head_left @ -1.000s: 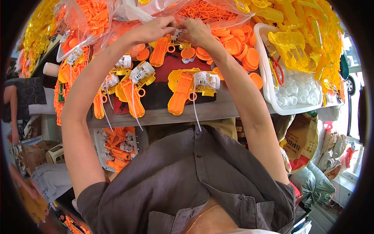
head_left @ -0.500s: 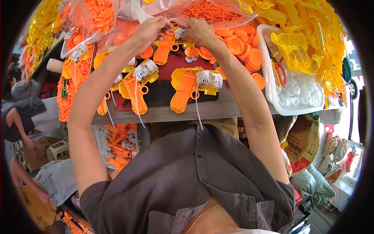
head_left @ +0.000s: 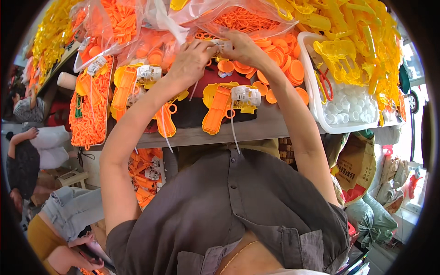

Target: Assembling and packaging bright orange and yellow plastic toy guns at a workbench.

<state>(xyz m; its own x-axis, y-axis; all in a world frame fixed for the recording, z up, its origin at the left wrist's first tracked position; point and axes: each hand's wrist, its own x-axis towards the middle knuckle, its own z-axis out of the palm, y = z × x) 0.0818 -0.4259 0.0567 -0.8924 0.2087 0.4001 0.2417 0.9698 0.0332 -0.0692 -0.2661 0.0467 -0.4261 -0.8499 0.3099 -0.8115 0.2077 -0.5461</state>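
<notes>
Head view: a white part (head_left: 223, 46) sits between hands (head_left: 189, 64) (head_left: 246, 49).

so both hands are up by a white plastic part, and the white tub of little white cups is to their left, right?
The side is wrong: in the head view, the white tub of little white cups is to the right of the left hand and right hand.

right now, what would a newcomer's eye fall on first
Probably the heap of yellow parts at upper right, by a white tub of small white caps. Next, the left hand and right hand at a white part, top centre. Nearer the person lies an orange-and-yellow assembly.
</notes>
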